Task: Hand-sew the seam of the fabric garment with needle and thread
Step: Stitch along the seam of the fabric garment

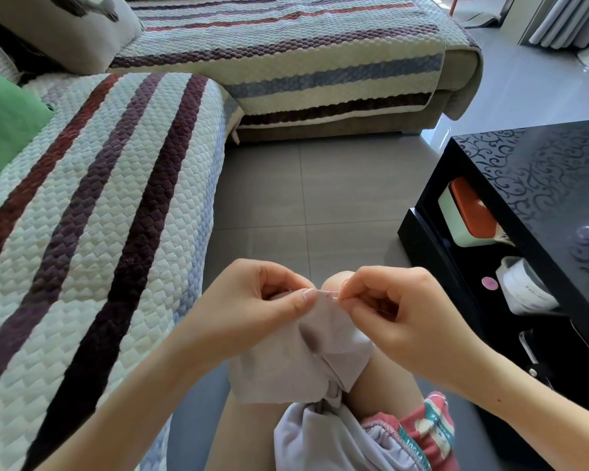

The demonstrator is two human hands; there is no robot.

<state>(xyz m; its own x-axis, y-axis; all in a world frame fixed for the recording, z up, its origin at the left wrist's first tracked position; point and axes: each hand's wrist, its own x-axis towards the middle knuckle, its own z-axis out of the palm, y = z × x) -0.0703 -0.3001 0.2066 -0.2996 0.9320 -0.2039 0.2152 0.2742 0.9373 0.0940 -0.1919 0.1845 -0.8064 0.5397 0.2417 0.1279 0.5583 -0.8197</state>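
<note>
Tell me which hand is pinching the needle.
The right hand pinches the needle at the top edge of the fabric. The left hand only pinches the fabric beside it, thumb on top.

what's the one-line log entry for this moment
stage: seam stitch in progress | left hand: pinches fabric edge | right hand: pinches needle at that edge
</note>
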